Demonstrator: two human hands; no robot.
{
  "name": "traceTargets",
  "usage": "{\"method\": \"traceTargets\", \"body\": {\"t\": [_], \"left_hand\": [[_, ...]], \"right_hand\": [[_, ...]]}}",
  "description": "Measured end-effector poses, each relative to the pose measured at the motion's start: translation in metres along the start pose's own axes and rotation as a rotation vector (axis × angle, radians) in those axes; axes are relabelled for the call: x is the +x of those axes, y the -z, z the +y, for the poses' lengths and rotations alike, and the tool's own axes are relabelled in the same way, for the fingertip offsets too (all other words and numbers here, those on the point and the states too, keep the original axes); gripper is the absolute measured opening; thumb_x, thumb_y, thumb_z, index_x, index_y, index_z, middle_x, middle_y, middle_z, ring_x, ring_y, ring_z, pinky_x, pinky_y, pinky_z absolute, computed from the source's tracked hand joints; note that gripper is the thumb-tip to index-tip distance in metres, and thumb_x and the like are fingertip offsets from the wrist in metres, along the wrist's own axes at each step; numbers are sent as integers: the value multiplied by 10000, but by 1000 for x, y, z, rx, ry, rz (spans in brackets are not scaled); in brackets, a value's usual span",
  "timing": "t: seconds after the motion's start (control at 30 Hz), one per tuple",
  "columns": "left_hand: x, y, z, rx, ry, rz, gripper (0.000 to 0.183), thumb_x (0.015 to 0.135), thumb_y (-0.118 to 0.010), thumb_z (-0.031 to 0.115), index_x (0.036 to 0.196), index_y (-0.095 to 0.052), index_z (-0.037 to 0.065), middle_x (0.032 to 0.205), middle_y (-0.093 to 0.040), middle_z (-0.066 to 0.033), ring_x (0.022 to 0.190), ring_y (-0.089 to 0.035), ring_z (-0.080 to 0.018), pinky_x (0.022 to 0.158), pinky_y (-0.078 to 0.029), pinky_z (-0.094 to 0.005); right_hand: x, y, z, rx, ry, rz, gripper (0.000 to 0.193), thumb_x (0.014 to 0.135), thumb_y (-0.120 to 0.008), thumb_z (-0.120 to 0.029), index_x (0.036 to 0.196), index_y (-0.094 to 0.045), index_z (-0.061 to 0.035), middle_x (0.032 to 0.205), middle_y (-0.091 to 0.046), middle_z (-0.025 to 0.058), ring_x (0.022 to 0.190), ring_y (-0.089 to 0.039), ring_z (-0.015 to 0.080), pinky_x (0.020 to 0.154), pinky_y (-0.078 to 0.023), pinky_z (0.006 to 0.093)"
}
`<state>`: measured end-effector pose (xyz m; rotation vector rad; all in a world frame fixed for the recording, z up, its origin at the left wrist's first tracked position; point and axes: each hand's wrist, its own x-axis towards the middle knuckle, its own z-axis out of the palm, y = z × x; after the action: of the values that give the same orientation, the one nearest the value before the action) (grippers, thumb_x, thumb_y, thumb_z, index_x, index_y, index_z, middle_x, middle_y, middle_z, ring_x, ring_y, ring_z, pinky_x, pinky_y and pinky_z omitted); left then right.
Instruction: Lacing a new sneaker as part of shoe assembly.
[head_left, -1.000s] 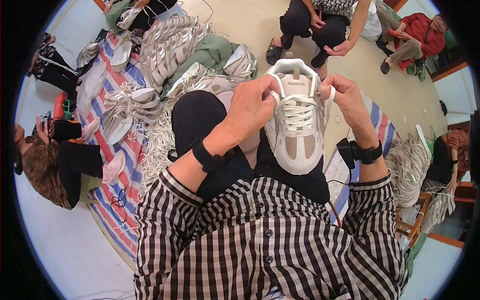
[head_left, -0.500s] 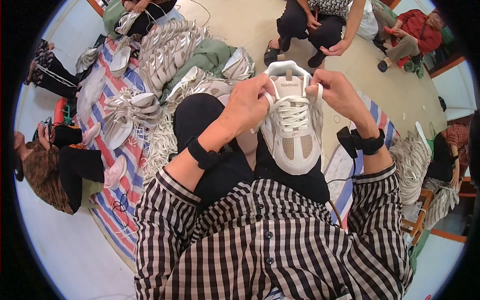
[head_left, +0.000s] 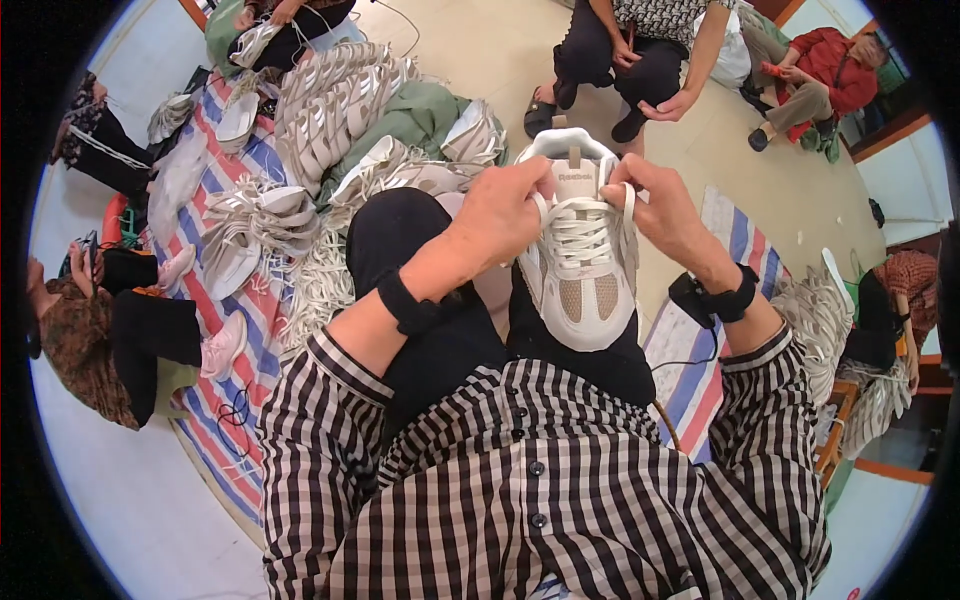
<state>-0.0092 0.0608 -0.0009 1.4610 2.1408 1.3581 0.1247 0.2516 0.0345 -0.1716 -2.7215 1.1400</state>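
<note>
A beige and white sneaker (head_left: 588,315) rests on my right thigh, its toe toward me and its heel away. White shoelaces (head_left: 582,240) run criss-cross up its front. My left hand (head_left: 508,208) is closed at the left side of the upper eyelets, pinching a lace end. Across from it, my right hand (head_left: 655,205) pinches the other lace end, which bends up in a small loop by the collar. The tongue (head_left: 577,180) stands between both hands. Parts of the fingertips on the left hand are hidden behind its knuckles.
Stacked sneaker uppers (head_left: 335,105) and a heap of white laces (head_left: 318,290) lie left on a striped sheet (head_left: 215,330). A green cloth (head_left: 415,120) is among them. Another person (head_left: 640,60) sits ahead; more people sit around. More shoe parts (head_left: 815,320) pile up at right.
My right hand has moved slightly left and down, closer to the tongue, with its lace. The left hand has shifted a little down, and the shoe has barely moved.
</note>
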Motion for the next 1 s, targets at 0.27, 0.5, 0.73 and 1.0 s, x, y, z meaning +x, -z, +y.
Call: {"method": "traceTargets", "body": {"t": [0.27, 0.5, 0.73, 1.0], "left_hand": [[12, 49, -5, 234, -335, -43, 287, 806, -595, 37, 1090, -555, 38, 1000, -600, -147, 959, -580, -307, 839, -480, -382], [30, 53, 15, 265, -269, -445, 296, 759, -681, 72, 1028, -559, 67, 1103, -547, -113, 1023, -562, -315, 881, -473, -398], [47, 60, 27, 462, -512, -617, 332, 698, -752, 52, 972, -564, 44, 1050, -550, -105, 1035, -573, -319, 850, -488, -414], [46, 57, 24, 472, -639, -696, 279, 690, -765, 70, 884, -577, 3, 973, -566, -114, 1026, -580, -300, 840, -499, -420]], "right_hand": [[12, 48, 11, 75, 109, 32, 138, 902, -588, -69, 1035, -612, -41, 952, -629, -13, 840, -555, 72, 741, -453, 242], [38, 42, -20, -351, 405, -382, 264, 786, -670, -159, 1025, -630, -54, 949, -581, 65, 917, -570, 247, 773, -462, 371], [41, 51, -26, -289, 287, -658, 363, 706, -737, -23, 1055, -652, -79, 1025, -590, 74, 1013, -547, 271, 869, -459, 380], [40, 42, -21, -412, 426, -599, 340, 673, -775, -77, 995, -668, -59, 940, -604, 64, 982, -552, 272, 843, -461, 387]]}}
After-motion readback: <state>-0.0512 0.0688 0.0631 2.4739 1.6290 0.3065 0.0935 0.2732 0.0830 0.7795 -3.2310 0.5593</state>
